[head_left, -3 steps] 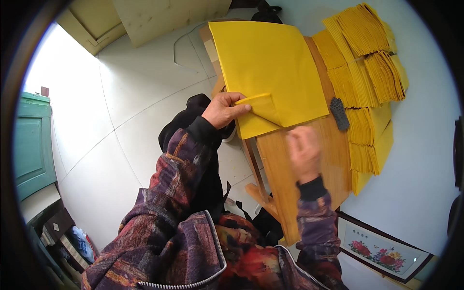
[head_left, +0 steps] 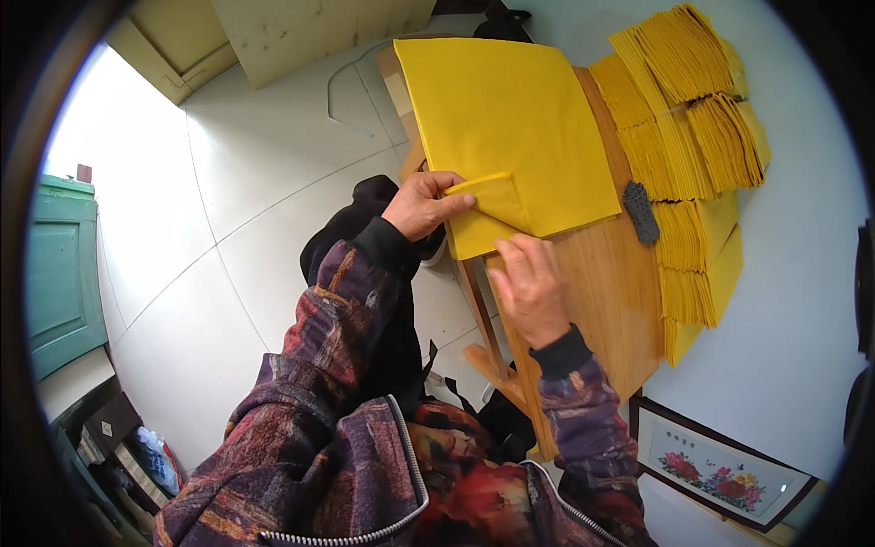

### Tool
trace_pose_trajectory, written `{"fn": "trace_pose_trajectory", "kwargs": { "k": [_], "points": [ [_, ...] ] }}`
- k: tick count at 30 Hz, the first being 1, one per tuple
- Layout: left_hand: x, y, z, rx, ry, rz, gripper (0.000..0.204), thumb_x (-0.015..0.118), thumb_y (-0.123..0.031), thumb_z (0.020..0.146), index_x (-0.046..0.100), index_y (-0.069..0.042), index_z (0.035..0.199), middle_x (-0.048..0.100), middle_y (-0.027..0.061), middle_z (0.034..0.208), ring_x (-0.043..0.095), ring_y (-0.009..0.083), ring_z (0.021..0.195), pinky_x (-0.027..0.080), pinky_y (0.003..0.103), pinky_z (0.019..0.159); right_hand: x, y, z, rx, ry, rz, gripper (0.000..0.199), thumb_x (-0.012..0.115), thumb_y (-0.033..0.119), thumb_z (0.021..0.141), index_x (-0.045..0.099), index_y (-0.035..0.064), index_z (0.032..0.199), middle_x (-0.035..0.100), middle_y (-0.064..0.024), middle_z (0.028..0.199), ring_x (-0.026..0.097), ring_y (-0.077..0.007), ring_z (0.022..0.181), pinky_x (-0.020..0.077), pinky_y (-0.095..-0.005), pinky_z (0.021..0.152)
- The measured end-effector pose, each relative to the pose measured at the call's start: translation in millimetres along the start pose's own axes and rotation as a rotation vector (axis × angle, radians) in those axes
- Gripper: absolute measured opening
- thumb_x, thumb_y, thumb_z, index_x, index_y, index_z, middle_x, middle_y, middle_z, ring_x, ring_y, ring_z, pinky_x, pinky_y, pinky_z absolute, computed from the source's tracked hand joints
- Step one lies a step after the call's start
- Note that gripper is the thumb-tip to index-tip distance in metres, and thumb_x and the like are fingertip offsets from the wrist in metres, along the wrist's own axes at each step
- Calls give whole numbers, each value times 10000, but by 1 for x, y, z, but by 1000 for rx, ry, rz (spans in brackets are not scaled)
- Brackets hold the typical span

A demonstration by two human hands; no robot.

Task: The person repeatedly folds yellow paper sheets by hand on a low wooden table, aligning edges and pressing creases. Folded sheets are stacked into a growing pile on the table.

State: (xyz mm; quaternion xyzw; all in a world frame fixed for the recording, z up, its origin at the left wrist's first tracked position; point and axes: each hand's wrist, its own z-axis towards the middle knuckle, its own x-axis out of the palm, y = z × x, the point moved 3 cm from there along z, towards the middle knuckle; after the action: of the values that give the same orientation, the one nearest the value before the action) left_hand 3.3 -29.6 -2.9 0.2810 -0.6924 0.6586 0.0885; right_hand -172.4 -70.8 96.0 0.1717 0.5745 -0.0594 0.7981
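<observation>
Here, yellow sheet (head_left: 510,118) just beyond right hand (head_left: 531,288) (grip unclear), flap (head_left: 497,198) pinched in left hand (head_left: 422,206).

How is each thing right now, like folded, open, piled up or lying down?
Yellow sheet: spread flat, near part folded back
Left hand: pinching the fold
Right hand: fingers bent by the sheet's near edge; touching, can't tell
Yellow bundles: folded, piled up
Grey pad: lying down
Jacket: unzipped

Yellow sheet (head_left: 515,137) in left hand (head_left: 427,206)
</observation>
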Motion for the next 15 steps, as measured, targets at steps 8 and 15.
{"fn": "trace_pose_trajectory", "kwargs": {
  "k": [8, 15],
  "points": [
    [-1, 6, 4, 16, 2, -19, 231, 666, -179, 880, 635, 17, 999, 624, -7, 816, 541, 57, 679, 440, 193, 595, 11, -2, 18, -160, 9, -129, 138, 648, 51, 744, 588, 49, 869, 547, -65, 890, 540, -244, 820, 468, -349, 702],
    [-6, 7, 3, -16, 79, -9, 204, 652, -158, 894, 629, 27, 977, 633, 11, 885, 580, 83, 800, 487, 224, 750, 14, -6, 23, -79, 28, 49, 115, 628, 21, 762, 550, 31, 845, 543, -101, 871, 539, -277, 796, 469, -374, 701]
  ]
}}
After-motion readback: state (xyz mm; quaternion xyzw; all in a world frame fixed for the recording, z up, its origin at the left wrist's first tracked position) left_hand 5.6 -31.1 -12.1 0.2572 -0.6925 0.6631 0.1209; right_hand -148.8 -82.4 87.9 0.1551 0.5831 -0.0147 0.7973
